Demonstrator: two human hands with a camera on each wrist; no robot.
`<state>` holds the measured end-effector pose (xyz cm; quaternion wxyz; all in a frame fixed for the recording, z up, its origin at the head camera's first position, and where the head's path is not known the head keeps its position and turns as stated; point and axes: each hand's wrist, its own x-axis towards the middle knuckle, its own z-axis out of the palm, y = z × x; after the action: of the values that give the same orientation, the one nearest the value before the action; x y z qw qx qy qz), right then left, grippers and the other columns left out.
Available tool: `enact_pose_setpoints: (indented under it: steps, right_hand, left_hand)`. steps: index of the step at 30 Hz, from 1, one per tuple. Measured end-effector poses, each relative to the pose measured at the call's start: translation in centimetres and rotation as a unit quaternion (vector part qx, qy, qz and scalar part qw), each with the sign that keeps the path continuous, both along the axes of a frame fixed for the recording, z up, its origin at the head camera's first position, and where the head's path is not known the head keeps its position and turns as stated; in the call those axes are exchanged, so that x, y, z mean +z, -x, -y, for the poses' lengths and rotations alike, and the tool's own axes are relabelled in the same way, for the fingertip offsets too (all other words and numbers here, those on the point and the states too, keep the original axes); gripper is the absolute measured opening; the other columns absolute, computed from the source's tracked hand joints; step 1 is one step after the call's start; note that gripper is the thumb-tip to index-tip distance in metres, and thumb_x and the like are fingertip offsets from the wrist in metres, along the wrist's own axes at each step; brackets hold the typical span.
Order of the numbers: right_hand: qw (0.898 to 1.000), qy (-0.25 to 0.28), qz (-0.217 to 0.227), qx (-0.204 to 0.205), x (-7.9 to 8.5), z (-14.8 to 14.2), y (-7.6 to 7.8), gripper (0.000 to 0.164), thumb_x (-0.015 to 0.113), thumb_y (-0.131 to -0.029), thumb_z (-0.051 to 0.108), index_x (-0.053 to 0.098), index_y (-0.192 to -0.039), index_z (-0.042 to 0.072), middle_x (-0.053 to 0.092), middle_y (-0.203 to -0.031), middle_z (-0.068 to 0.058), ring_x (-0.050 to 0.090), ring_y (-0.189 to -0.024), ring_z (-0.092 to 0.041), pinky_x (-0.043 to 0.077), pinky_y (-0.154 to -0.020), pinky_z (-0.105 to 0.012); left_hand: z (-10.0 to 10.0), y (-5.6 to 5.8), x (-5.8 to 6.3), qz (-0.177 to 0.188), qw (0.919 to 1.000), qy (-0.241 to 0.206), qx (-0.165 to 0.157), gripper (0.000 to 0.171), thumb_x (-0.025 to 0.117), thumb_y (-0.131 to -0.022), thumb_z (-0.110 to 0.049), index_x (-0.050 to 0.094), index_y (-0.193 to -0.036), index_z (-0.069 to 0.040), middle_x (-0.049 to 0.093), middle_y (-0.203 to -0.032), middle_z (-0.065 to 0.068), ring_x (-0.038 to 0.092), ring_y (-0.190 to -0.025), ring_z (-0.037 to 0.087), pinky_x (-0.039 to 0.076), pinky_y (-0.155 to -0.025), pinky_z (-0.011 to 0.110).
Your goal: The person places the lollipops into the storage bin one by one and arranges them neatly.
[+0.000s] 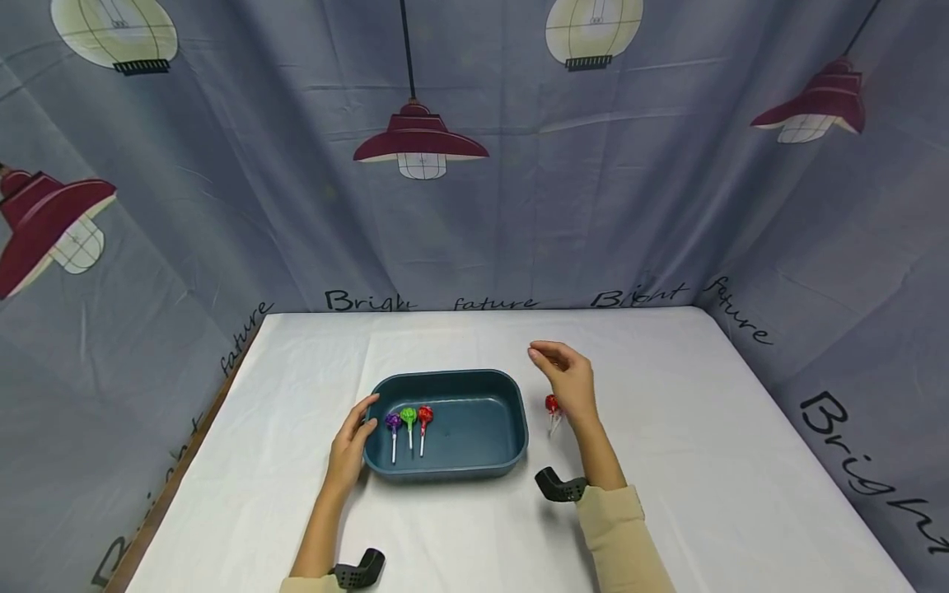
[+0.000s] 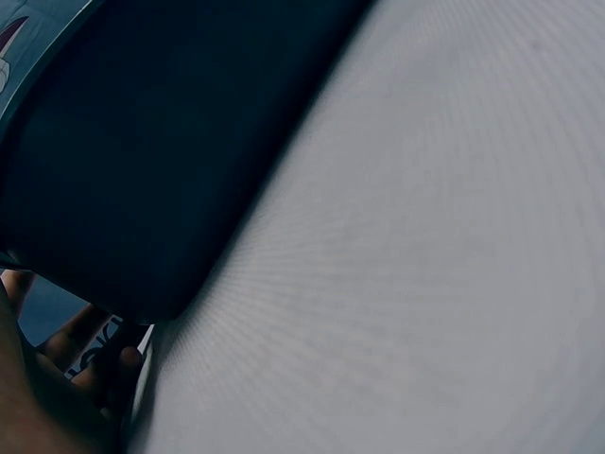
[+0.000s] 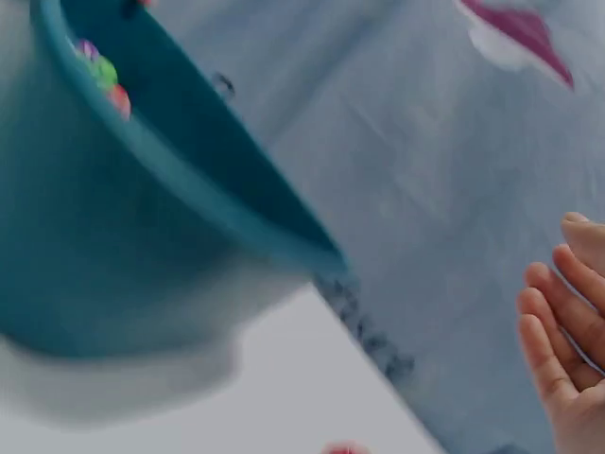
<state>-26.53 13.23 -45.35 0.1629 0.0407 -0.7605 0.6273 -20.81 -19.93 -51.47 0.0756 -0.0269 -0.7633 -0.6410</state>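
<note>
Tray (image 1: 474,432) on a white desk (image 1: 726,494), left hand (image 1: 347,451) at its rim, right hand (image 1: 574,385) in the air to its right.

Inside the dark blue-green tray, a purple lollipop (image 1: 393,421), a green lollipop (image 1: 409,415) and a red lollipop (image 1: 425,413) lie in a row near the left end, their sticks toward the person. The left grip holds the tray's left edge, thumb over the rim. The right grip is narrow, thumb near loosely bent fingers. Outside, more red candy (image 1: 551,402) rests on the desk just beside the tray's right end, partly hidden by the right hand. Grey-blue fabric (image 1: 504,222) with printed lamps hangs behind.
</note>
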Motion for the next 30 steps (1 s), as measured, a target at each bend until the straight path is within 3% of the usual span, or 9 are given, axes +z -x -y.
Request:
enact_pose_setpoints:
  steps: [5,9,14,19,23,30]
  right_hand:
    - [0.996,0.034,-0.004,-0.088,-0.4,-2.4,-1.5,0.024,0.069,-0.084,0.012,0.068,-0.101,-0.004,0.066,-0.098,-0.019,0.061,-0.081,-0.009,0.047,-0.071,-0.014]
    - [0.991,0.035,0.006,-0.129,-3.0,-4.0,-1.6,0.023,0.069,-0.083,0.011,0.068,-0.099,-0.005,0.069,-0.091,-0.013,0.06,-0.077,-0.004,0.045,-0.067,-0.012]
    - [0.989,0.038,0.024,-0.138,-7.1,-5.5,-0.9,0.025,0.07,-0.083,0.017,0.069,-0.1,-0.001,0.069,-0.088,-0.003,0.059,-0.077,0.0,0.045,-0.067,-0.012]
    - [0.989,0.038,0.043,-0.133,-9.5,-6.0,-0.9,0.026,0.071,-0.081,0.016,0.069,-0.102,0.001,0.069,-0.095,-0.011,0.06,-0.076,0.0,0.046,-0.064,-0.011]
    - [0.992,0.008,0.048,-0.117,-10.0,-6.1,-1.1,0.025,0.071,-0.081,0.016,0.069,-0.104,0.004,0.068,-0.099,-0.014,0.059,-0.075,0.0,0.045,-0.061,-0.011]
    - [0.989,-0.081,0.05,-0.112,-10.1,-6.1,-1.4,0.025,0.073,-0.08,0.017,0.07,-0.102,0.008,0.068,-0.086,-0.008,0.055,-0.068,-0.004,0.041,-0.057,-0.014]
  left_hand:
    - [0.0,-0.1,0.1,0.002,1.0,0.001,0.003,0.038,0.045,-0.096,-0.007,0.047,-0.134,-0.006,0.039,-0.142,0.01,0.029,-0.133,0.025,0.024,-0.105,0.024]
    - [0.1,-0.2,0.2,0.001,1.0,0.0,0.002,0.038,0.045,-0.096,-0.006,0.047,-0.134,-0.006,0.038,-0.142,0.011,0.028,-0.133,0.026,0.023,-0.108,0.035]
    - [0.1,-0.2,0.1,-0.003,1.0,-0.002,0.0,0.038,0.044,-0.096,-0.006,0.047,-0.134,-0.006,0.038,-0.142,0.012,0.028,-0.133,0.028,0.021,-0.108,0.043]
    - [0.1,-0.1,0.1,-0.002,1.0,0.002,0.0,0.038,0.046,-0.096,-0.007,0.048,-0.133,-0.007,0.039,-0.142,0.01,0.03,-0.132,0.026,0.025,-0.106,0.032]
    - [0.1,0.0,0.1,0.0,1.0,0.004,0.004,0.038,0.047,-0.095,-0.008,0.049,-0.133,-0.007,0.04,-0.141,0.01,0.032,-0.131,0.026,0.026,-0.102,0.022]
    - [0.0,0.0,0.2,0.001,1.0,0.006,0.004,0.038,0.046,-0.096,-0.007,0.048,-0.133,-0.006,0.04,-0.141,0.01,0.031,-0.131,0.026,0.025,-0.106,0.032]
